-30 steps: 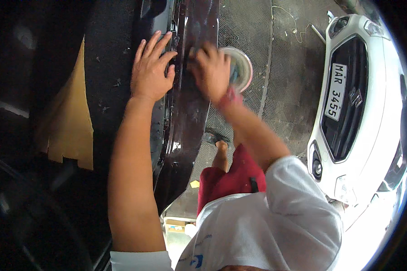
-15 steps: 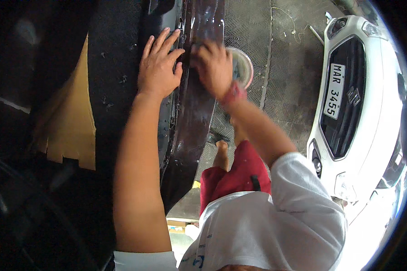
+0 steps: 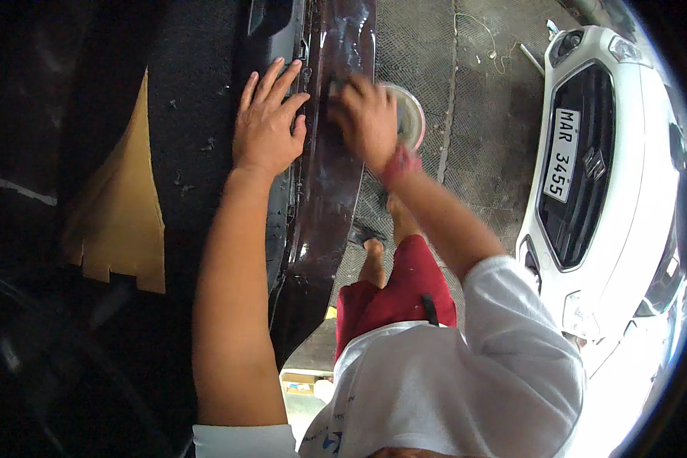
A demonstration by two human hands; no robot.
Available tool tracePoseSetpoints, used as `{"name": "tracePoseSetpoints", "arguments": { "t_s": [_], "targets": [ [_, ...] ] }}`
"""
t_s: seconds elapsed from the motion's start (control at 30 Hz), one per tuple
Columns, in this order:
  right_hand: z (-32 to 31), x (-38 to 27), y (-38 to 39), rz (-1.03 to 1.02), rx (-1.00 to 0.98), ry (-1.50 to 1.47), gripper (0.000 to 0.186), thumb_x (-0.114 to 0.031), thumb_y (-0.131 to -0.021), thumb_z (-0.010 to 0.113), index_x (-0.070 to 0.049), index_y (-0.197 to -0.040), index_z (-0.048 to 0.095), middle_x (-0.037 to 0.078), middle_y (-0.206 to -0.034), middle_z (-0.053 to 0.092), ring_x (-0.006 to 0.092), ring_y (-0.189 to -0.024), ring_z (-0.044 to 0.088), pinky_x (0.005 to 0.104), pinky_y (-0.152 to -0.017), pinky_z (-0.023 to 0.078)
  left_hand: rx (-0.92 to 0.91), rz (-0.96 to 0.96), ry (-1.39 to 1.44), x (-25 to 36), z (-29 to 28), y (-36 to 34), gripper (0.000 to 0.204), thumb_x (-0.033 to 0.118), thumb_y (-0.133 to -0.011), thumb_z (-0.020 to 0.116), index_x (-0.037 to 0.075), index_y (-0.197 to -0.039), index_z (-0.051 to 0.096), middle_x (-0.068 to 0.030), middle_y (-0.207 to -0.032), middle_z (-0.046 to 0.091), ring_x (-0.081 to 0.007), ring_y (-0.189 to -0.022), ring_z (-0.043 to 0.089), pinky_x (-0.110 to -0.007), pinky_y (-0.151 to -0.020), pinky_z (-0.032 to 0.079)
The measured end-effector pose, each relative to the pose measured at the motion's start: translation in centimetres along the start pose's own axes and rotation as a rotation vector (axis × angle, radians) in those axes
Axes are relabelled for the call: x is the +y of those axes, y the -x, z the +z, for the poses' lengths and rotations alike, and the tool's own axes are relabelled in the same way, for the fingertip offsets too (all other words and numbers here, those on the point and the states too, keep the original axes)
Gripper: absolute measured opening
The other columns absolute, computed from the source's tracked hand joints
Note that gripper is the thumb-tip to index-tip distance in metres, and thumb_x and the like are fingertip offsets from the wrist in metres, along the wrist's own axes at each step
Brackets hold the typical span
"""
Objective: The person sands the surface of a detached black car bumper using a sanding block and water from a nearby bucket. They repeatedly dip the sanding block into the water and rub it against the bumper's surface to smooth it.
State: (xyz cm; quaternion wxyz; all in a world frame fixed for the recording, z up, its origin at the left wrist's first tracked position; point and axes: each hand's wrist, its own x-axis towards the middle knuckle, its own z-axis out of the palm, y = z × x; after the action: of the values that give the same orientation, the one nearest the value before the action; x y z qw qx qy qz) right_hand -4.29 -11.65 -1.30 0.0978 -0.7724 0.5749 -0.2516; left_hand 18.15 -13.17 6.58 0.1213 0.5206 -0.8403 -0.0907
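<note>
The right hand (image 3: 368, 126) is seen from above, blurred, with its fingers bent downward over a glossy dark maroon panel (image 3: 324, 206); whether anything is pinched beneath the fingertips cannot be told. A red band (image 3: 401, 166) is worn on the right wrist. The left hand (image 3: 269, 126) is laid palm down, fingers spread and pointing away from the body, on black trim (image 3: 277, 206) just beside the panel, with the thumb held out toward it. The panel is set between the trim on its left and the floor on its right; it is stretched from the top edge down the middle of the view, and its surface is marked by bright, streaky reflections. Just past the right hand, a round pale-rimmed container (image 3: 415, 114) is partly hidden by that hand. To the left of the trim, a black surface (image 3: 187, 114) is dotted with small dark tufts, and farther left a notched, pointed piece of brown cardboard (image 3: 126, 221) is seen. Below the hands, a white shirt (image 3: 435, 374) and red shorts (image 3: 404, 290) are worn. To the right, a textured grey floor (image 3: 481, 114) is crossed by a thin pale cord (image 3: 496, 34), and at the far right a white car (image 3: 641, 175) is parked, its front turned toward the panel.
</note>
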Motion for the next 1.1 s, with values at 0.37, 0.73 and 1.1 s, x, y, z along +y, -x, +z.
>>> {"name": "tracePoseSetpoints", "arguments": {
  "t_s": [0.37, 0.73, 1.1],
  "targets": [
    [0.2, 4.0, -10.2, 0.046, 0.039, 0.098, 0.044, -0.03, -0.097, 0.083, -0.013, -0.137, 0.076, 0.016, -0.139, 0.072, 0.0425, -0.127, 0.064, 0.0589, -0.106, 0.049, 0.036, 0.039, -0.019, -0.2, 0.4, -0.7, 0.032, 0.019, -0.096, 0.08, 0.018, -0.127, 0.084, -0.0014, -0.178, 0.051, -0.0279, -0.17, 0.037, -0.057, -0.141, 0.026],
    [-2.3, -4.6, 10.7, -0.066, -0.153, -0.041, 0.038, -0.028, -0.089, 0.086, -0.026, -0.126, 0.081, 0.01, -0.145, 0.068, 0.0363, -0.129, 0.064, 0.0574, -0.099, 0.048, 0.042, 0.04, -0.074, -0.2, 0.5, 0.0, 0.031, 0.021, -0.097, 0.079, 0.017, -0.127, 0.084, -0.0043, -0.176, 0.052, -0.0305, -0.169, 0.038, -0.056, -0.14, 0.028],
    [-5.2, -10.6, 25.7, -0.064, -0.289, -0.193, 0.04, -0.025, -0.091, 0.083, -0.03, -0.131, 0.08, 0.01, -0.151, 0.068, 0.0355, -0.129, 0.067, 0.0564, -0.098, 0.051, 0.05, 0.034, -0.037, 0.1, -0.1, -0.5, 0.029, 0.015, -0.096, 0.079, 0.007, -0.123, 0.083, -0.014, -0.174, 0.053, -0.0355, -0.168, 0.038, -0.057, -0.14, 0.028]
  ]
}}
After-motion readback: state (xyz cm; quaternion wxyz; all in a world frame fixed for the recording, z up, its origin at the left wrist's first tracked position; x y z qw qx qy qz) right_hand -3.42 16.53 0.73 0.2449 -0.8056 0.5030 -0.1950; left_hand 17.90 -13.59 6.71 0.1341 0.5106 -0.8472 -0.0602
